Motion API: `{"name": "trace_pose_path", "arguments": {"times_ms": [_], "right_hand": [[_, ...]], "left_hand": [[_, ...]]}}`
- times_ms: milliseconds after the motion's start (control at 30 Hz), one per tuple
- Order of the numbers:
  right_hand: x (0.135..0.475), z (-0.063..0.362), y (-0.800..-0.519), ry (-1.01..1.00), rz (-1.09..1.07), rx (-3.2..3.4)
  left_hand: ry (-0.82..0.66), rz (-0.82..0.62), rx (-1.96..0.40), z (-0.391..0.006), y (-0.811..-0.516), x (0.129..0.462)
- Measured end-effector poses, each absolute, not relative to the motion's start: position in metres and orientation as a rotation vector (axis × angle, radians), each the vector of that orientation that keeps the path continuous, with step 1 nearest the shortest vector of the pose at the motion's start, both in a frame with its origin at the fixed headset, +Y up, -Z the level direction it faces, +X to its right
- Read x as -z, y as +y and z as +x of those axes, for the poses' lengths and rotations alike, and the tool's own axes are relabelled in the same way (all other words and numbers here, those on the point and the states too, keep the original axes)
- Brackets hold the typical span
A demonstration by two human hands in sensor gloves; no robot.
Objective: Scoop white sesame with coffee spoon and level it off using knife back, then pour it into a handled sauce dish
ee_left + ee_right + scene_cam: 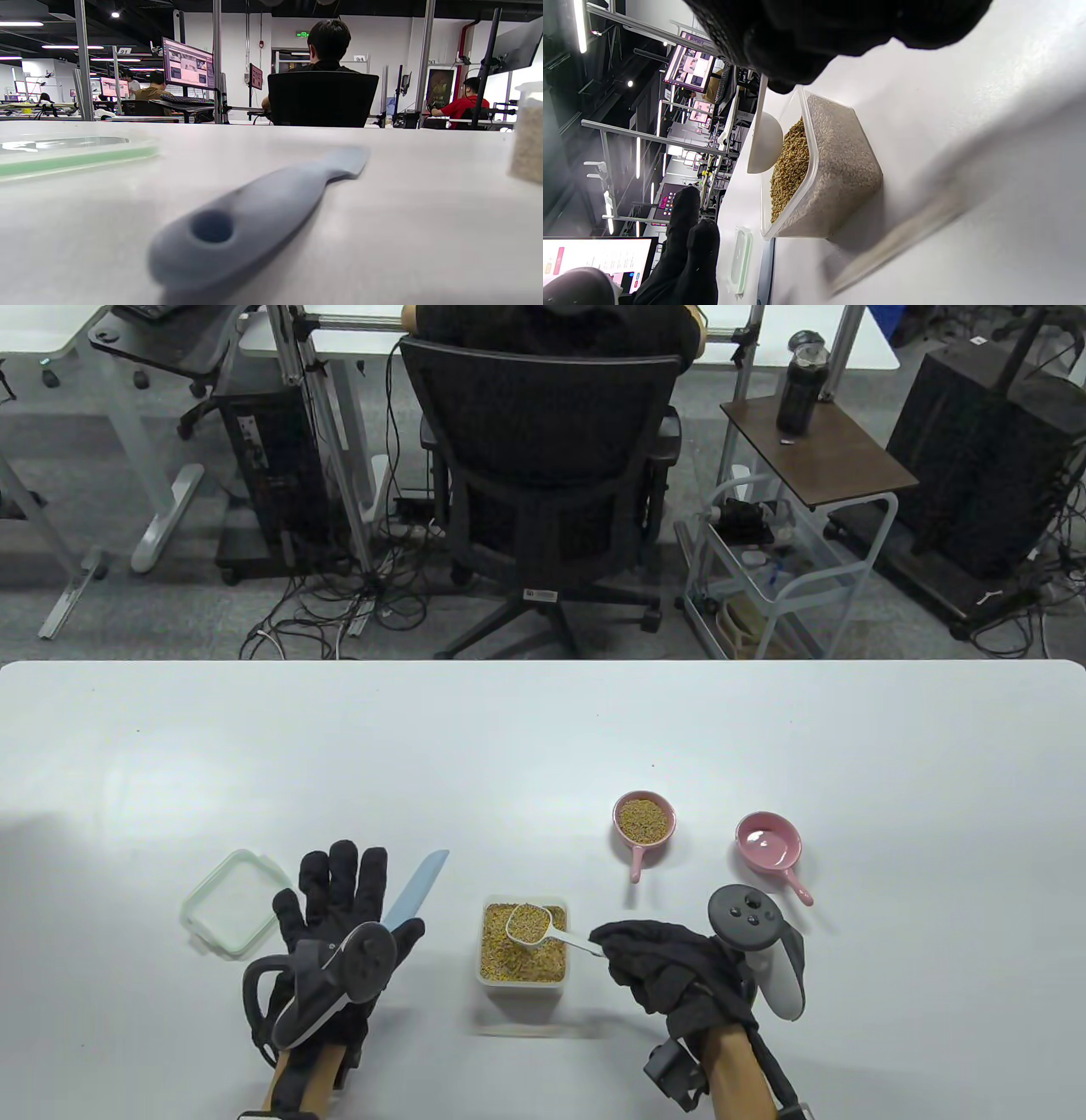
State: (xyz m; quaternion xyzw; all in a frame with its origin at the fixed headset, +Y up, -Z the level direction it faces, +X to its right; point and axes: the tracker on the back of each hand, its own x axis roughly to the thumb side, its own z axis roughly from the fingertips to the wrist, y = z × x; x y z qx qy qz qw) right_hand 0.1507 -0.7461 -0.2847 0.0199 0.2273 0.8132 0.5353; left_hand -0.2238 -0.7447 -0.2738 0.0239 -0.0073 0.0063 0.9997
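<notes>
Already heaped, the coffee spoon (528,923) hangs over the sesame tub (523,942), pinched by the right hand (670,963).
Table view: left hand (339,925) lies flat, fingers spread, on the knife (414,892); a tilt would spill seeds. Left wrist view: knife handle flat on the table (424,220), fumble-prone. Right wrist view: spoon just above the seeds; both sauce dishes unseen.
</notes>
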Motion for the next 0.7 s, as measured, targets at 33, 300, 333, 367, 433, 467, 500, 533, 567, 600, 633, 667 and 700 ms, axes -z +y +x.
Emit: {"name": "trace_pose_path", "arguments": {"times_ms": [33, 300, 333, 367, 433, 467, 500, 533, 567, 600, 633, 667, 700], "right_hand": [[0.284, 0.151, -0.745, 0.536, 0.046, -1.937], [0.28, 0.163, -0.73, 0.44, 0.001, -1.897], [0.279, 0.169, -0.727, 0.404, -0.024, -1.896], [0.278, 0.173, -0.726, 0.386, -0.042, -1.897], [0.274, 0.188, -0.722, 0.345, -0.091, -1.91], [0.272, 0.196, -0.72, 0.324, -0.115, -1.915], [0.271, 0.201, -0.719, 0.308, -0.134, -1.916], [0.269, 0.212, -0.716, 0.281, -0.169, -1.914], [0.268, 0.219, -0.715, 0.262, -0.194, -1.909], [0.266, 0.23, -0.712, 0.226, -0.24, -1.9], [0.265, 0.239, -0.71, 0.194, -0.279, -1.893], [0.264, 0.246, -0.708, 0.167, -0.312, -1.888], [0.264, 0.253, -0.706, 0.145, -0.339, -1.884]], "left_hand": [[-0.016, 0.05, -0.015, -0.224, -0.745, 0.274], [-0.046, 0.045, -0.012, -0.221, -0.745, 0.275], [-0.05, 0.043, -0.02, -0.221, -0.745, 0.276], [-0.052, 0.043, -0.023, -0.221, -0.746, 0.276], [-0.06, 0.038, -0.019, -0.22, -0.746, 0.277], [-0.062, 0.038, -0.013, -0.219, -0.746, 0.277], [-0.063, 0.042, -0.009, -0.219, -0.745, 0.277], [-0.064, 0.046, -0.006, -0.219, -0.745, 0.277], [-0.065, 0.046, -0.006, -0.219, -0.745, 0.277], [-0.067, 0.048, -0.008, -0.218, -0.745, 0.277], [-0.068, 0.048, -0.011, -0.218, -0.745, 0.277], [-0.07, 0.047, -0.012, -0.218, -0.746, 0.277], [-0.072, 0.047, -0.01, -0.217, -0.746, 0.277]]}}
